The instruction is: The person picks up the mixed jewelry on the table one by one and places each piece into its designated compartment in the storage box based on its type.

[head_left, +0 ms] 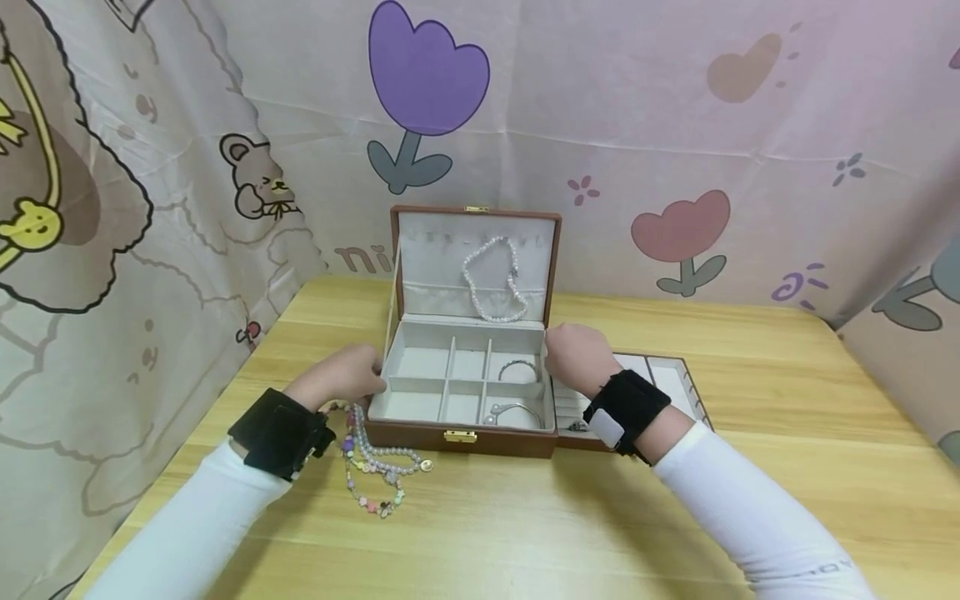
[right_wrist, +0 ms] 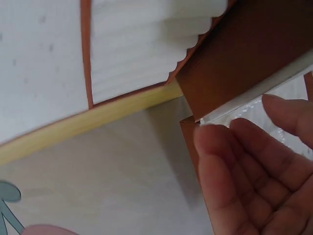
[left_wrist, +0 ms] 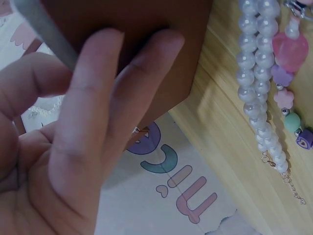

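A brown jewelry box [head_left: 517, 444] stands with its lid [head_left: 429, 275] raised and a white pearl necklace [head_left: 471, 282] hanging inside the lid. Its pale compartments hold a bracelet [head_left: 517, 363] and a silvery headed bangle [head_left: 517, 407]. At the box's left side, my left hand [head_left: 348, 372] grips the wall; in the left wrist view two fingers [left_wrist: 90, 88] lie along the brown outer face. My right hand [head_left: 579, 357] holds the right rim towards the back, thumb [right_wrist: 283, 112] over the edge and fingers bent beside it.
A lined tray [head_left: 677, 379] with a ring roll section sits right of the box, partly behind my right wrist. Pearl strands [head_left: 393, 451] and a colourful bead string [head_left: 372, 505] lie at the front left on the wooden table [head_left: 480, 525]. A printed curtain [head_left: 600, 108] hangs behind.
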Motion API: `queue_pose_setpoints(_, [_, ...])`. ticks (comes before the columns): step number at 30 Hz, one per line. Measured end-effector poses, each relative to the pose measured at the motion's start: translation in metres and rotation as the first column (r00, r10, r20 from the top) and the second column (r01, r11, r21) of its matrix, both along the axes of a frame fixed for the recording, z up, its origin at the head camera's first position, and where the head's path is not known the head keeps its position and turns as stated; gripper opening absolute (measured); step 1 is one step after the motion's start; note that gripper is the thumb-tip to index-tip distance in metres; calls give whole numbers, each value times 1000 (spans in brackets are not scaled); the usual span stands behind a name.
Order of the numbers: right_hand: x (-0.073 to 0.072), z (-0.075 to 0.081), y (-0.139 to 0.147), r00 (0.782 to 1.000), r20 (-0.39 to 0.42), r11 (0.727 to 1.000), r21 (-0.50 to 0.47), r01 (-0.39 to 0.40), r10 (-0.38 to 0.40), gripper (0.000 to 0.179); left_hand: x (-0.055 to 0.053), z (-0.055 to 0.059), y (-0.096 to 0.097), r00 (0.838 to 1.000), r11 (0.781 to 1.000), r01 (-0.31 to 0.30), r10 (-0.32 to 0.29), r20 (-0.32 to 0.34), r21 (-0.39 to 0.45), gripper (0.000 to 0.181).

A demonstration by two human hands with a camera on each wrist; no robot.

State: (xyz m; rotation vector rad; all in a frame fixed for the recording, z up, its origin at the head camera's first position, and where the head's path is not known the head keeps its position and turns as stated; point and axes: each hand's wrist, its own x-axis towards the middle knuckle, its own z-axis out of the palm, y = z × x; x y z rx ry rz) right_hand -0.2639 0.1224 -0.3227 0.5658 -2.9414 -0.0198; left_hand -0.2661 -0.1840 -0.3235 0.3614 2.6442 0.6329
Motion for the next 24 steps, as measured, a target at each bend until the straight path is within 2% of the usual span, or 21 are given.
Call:
queue_pose_setpoints(2, [1,2,1,999,25,999,-28,41,-41,25,0,0,-1,1000,1000,0,0,-5,-3,12])
queue_pose_setpoints(8, [4,5,0,990,103,991,-89,101,-92,28,-2,-1,-4,1000,1000,-5,5,-18,-10,10])
queue_pose_setpoints(11, [3,3,-4,971,201,979,-129,157,-129,32,-2,-2,-5,1000,1000,-6,6,-19,-7,10])
queue_pose_setpoints(15, [2,0,-9,932,325,958,-173,228,-163,36,-1,-3,-5,1000,1000,-10,10,-13,7,11])
queue_pose_setpoints(18, [1,-1,-13,912,373,947,-193,257,-171,27,0,-3,-4,1000,1000,-13,13,-4,15,12])
queue_pose_setpoints(24, [-3,-3,-17,900,400,941,-203,272,-174,9,0,-3,-3,1000,1000,-18,18,-6,10,13])
